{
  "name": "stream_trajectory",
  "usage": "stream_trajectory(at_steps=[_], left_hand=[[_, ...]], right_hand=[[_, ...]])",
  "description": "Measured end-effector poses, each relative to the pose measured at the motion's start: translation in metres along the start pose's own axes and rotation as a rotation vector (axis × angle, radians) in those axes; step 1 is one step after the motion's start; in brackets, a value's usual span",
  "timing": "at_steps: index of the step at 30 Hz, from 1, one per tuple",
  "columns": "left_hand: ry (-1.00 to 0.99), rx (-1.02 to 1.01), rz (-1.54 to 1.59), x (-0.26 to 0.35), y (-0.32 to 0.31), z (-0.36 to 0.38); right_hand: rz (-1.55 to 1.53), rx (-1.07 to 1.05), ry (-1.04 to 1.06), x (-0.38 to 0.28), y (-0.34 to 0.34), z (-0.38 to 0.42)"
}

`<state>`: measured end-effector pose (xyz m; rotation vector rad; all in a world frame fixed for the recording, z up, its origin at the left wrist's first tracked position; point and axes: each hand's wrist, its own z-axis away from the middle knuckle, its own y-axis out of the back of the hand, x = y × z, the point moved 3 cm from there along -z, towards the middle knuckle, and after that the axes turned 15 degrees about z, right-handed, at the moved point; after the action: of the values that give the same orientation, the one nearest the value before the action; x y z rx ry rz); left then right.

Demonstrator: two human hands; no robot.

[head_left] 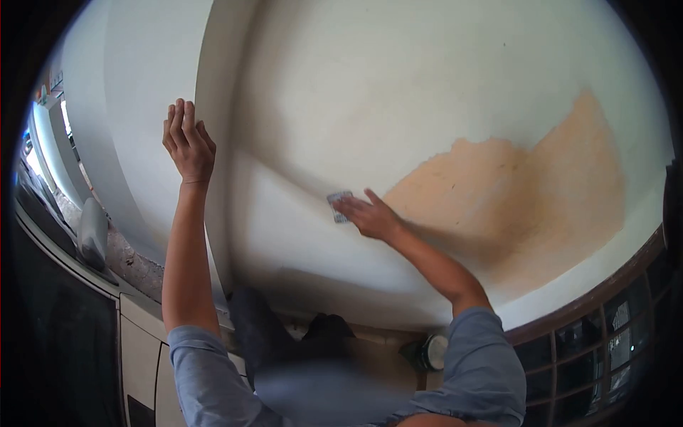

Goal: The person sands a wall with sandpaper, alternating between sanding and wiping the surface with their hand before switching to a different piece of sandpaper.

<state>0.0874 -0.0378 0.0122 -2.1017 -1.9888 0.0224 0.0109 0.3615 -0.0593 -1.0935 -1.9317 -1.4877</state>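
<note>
My right hand [366,214] presses a small grey patterned pad [339,206] flat against the pale wall [356,92]. The pad shows beyond my fingertips, and my thumb points up. Just right of this hand begins a large bare orange-tan patch [484,185] with a ragged upper edge. My left hand [188,140] is raised and rests at the wall's corner edge on the left, its fingers together and bent, with nothing visible in them.
A round container [434,352] with a pale top stands low beside my legs. Brown-framed dark panes [569,356] curve along the lower right. A cabinet [140,356] and a dark panel [60,320] are at the lower left.
</note>
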Motion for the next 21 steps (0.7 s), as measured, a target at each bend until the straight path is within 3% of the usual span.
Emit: stream_trajectory(at_steps=[1, 3, 5, 6, 7, 8, 10, 11, 12, 13, 14, 15, 16, 18, 19, 21], left_hand=[[0.003, -0.007, 0.005, -0.001, -0.001, -0.001], [-0.001, -0.024, -0.014, -0.001, 0.002, 0.000], [0.005, -0.046, -0.028, -0.001, 0.004, 0.000], [-0.001, -0.032, -0.043, 0.002, 0.003, -0.001], [-0.008, -0.028, -0.058, 0.003, 0.001, -0.001], [-0.009, -0.032, -0.052, 0.003, -0.001, -0.001], [-0.010, -0.026, -0.077, 0.003, -0.001, 0.000], [-0.004, -0.027, -0.068, 0.003, 0.000, 0.000], [-0.007, -0.021, -0.073, 0.002, -0.001, -0.001], [0.001, -0.018, -0.068, 0.003, 0.000, -0.001], [0.006, -0.023, -0.056, 0.003, 0.001, -0.001], [-0.002, -0.025, -0.054, 0.003, 0.003, -0.002], [-0.007, -0.017, -0.060, 0.002, 0.003, -0.004], [-0.014, -0.050, -0.041, 0.000, 0.003, -0.002], [-0.012, -0.054, -0.035, 0.001, 0.004, -0.002], [-0.003, -0.041, -0.043, 0.000, 0.003, -0.003]], right_hand=[[0.007, 0.015, 0.021, 0.014, 0.005, -0.007], [0.080, -0.214, -0.149, 0.057, 0.032, -0.005], [0.607, -0.044, -0.358, 0.166, 0.098, -0.016], [0.791, 0.032, -0.631, 0.228, 0.129, -0.013], [0.569, 0.338, -0.858, 0.268, 0.170, -0.013], [0.573, 0.461, -0.924, 0.288, 0.193, -0.013], [0.627, 0.509, -0.919, 0.275, 0.164, -0.013], [0.650, 0.327, -0.859, 0.240, 0.140, -0.017], [0.802, 0.016, -0.668, 0.184, 0.099, -0.018], [0.454, -0.008, -0.548, 0.120, 0.058, -0.013], [0.224, -0.163, -0.365, 0.057, 0.031, -0.009], [0.215, -0.012, -0.220, 0.014, -0.001, 0.007], [0.366, 0.094, -0.166, 0.009, 0.005, 0.001], [0.250, -0.044, -0.080, 0.028, 0.010, 0.001], [0.187, -0.163, -0.162, 0.060, 0.034, -0.005], [0.597, 0.072, -0.307, 0.166, 0.091, -0.016]])
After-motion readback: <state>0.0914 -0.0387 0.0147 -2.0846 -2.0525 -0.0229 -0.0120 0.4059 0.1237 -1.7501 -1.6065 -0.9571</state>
